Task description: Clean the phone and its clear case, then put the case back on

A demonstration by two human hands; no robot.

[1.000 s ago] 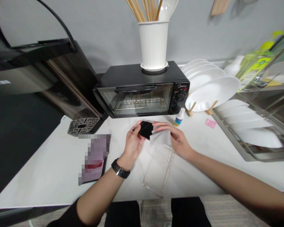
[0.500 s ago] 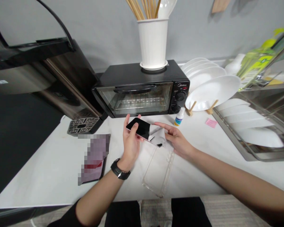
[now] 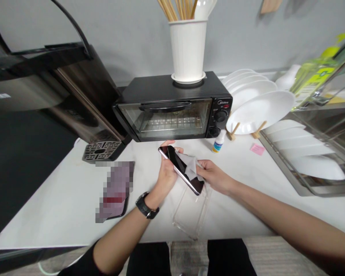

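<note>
My left hand is wrapped round a dark phone, which is tilted with its silver edge toward me. A grey cloth lies against the phone's screen, pinched in my right hand. Below the phone, a clear phone case rests on the white counter. A small white spray bottle with a blue and yellow label stands beyond my right hand, near the oven. To the left of my left wrist lies another phone, its screen pixelated.
Behind my hands is a black toaster oven bearing a white cup of wooden sticks. A dark drink machine stands at the left. White plates, a pink note and a metal sink are on the right.
The phone has tilted up onto its side and shows its long silver edge. The cloth has shifted up from the phone's lower end onto its screen, and my left hand's grip has changed.
</note>
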